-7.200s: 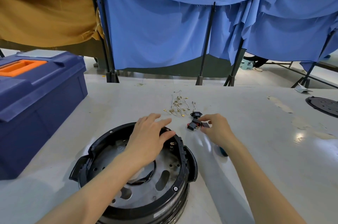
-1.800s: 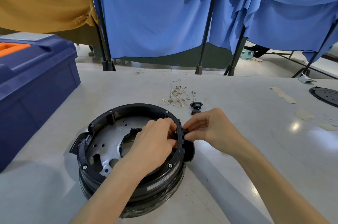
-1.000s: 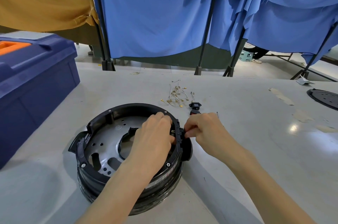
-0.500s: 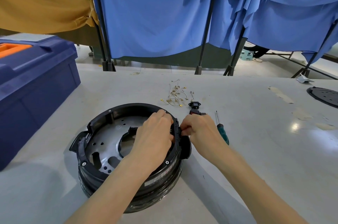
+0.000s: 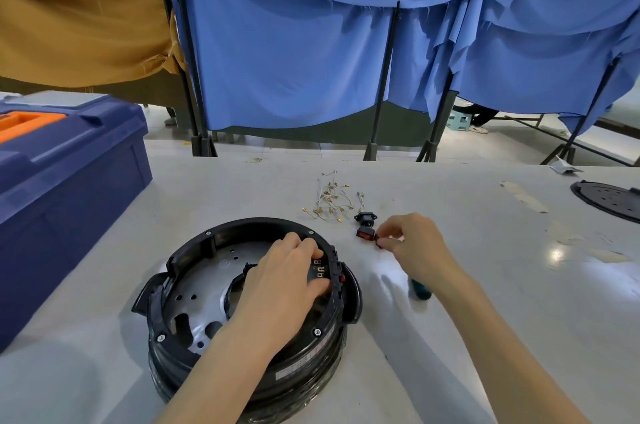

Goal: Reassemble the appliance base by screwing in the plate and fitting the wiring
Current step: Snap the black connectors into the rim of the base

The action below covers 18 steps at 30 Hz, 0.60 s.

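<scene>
The round black appliance base (image 5: 194, 326) lies upside down on the table, its grey metal plate (image 5: 204, 288) showing inside. My left hand (image 5: 287, 278) rests inside the base at its right rim, fingers curled beside a switch fitted in the wall (image 5: 320, 269). My right hand (image 5: 412, 243) is on the table to the right of the base and pinches a small red and black switch (image 5: 379, 243). Two more small black parts (image 5: 365, 226) lie just left of it. A bundle of short wires with brass terminals (image 5: 332, 202) lies behind them.
A blue toolbox (image 5: 62, 188) with an orange handle stands at the left. A screwdriver with a teal handle (image 5: 419, 290) lies under my right forearm. A black round cover (image 5: 613, 200) sits at the far right. Blue and tan curtains on stands hang behind the table (image 5: 485, 285).
My right hand has left the base's rim and moved right and away to the small parts on the table, where it now pinches a switch. My left hand stays inside the base.
</scene>
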Tool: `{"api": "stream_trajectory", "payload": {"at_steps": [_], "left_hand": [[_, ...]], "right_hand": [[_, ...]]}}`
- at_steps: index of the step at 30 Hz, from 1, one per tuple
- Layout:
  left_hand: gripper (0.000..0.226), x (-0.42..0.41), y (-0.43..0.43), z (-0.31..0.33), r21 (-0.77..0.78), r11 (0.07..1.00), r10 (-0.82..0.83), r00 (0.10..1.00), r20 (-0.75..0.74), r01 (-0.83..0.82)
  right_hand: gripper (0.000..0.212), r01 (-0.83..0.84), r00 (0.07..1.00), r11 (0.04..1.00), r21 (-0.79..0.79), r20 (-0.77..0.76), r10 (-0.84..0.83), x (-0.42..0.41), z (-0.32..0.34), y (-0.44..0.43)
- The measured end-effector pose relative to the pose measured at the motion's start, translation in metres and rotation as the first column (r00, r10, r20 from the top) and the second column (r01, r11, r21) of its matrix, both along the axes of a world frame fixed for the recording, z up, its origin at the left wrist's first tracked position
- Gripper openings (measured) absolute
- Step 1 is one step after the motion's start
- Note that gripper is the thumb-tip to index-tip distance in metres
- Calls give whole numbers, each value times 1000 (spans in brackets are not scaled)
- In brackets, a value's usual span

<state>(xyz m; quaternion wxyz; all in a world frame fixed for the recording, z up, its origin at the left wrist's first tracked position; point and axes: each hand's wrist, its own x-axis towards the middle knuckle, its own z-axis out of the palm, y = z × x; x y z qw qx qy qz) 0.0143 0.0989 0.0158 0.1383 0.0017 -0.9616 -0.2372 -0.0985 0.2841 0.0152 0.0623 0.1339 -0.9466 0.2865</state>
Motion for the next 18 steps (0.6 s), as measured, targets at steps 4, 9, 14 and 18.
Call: {"api": "stream_trajectory", "payload": {"at_steps": [4,9,14,18], "left_hand": [[28,-2,-1,-2,-64,998,-18,1000,-19,16],[23,-5,-5,-3,-39,999,-34,999,-31,33],[22,-8,-7,-4,-26,999,-37,999,-23,36],[26,-8,-7,-4,-16,999,-34,999,-16,33]], "right_hand": [[46,103,994,981,162,25,-108,-21,-18,-4],[28,187,982,920,345,-76,-171,-27,-32,-20],[24,153,988,941,302,-41,-147,-25,-31,-20],[33,85,996,968,236,6,-89,-15,-23,-19]]}}
